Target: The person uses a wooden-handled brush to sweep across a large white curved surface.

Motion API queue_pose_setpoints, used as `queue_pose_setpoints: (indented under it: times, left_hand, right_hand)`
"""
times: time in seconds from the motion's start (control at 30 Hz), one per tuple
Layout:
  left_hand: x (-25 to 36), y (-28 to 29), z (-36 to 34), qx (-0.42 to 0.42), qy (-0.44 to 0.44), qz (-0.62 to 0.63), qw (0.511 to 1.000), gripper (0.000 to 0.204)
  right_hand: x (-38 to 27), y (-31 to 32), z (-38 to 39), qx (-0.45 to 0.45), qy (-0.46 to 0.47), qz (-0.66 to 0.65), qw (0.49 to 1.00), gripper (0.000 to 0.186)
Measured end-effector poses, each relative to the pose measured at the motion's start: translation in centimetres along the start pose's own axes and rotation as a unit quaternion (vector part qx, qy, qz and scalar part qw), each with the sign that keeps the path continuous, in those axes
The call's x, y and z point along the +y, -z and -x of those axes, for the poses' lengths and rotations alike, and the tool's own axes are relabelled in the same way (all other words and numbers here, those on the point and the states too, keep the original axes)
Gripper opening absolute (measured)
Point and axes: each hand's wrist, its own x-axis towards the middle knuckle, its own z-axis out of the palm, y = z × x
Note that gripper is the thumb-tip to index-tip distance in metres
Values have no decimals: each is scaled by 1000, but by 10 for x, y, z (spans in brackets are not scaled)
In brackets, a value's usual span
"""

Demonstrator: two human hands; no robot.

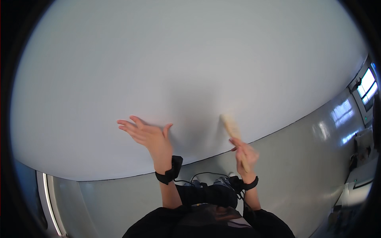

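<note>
My left hand (pixel 147 136) is spread flat on the white wall (pixel 190 71); my right hand (pixel 246 155) grips a wooden brush (pixel 232 127), mid-stroke near the wall's lower edge. Next likely needs steady sweeps.

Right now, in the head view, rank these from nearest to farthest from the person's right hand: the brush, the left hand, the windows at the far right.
1. The brush: held in the right hand, its head against the white wall.
2. The left hand: to the left, fingers spread on the wall.
3. The windows: far off at the right edge.
</note>
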Motion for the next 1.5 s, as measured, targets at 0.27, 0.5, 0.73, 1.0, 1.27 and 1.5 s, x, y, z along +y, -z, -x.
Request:
queue_pose_setpoints:
  times: [0.27, 0.5, 0.73, 1.0, 1.27, 1.5]
  left_hand:
    - [17, 19, -16, 65, 102, 76, 990, 103]
    - [1, 12, 3, 103, 173, -13, 980, 74]
    - [18, 11, -13, -91, 31, -59, 994, 71]
    - [2, 5, -22, -176, 94, -10, 980, 71]
    - [5, 4, -32, 56, 93, 37, 993, 48]
    - [63, 24, -51, 147, -29, 218, 964, 46]
  right_hand:
    - [15, 16, -65, 113, 126, 96, 981, 42]
    - [8, -28, -27, -60, 58, 68, 994, 26]
    - [-9, -17, -50, 5, 72, -3, 997, 27]
    - [-26, 4, -121, 41, 119, 58, 990, 46]
    - [36, -47, -60, -67, 35, 70, 995, 34]
    - [-20, -33, -65, -90, -3, 106, 990, 30]
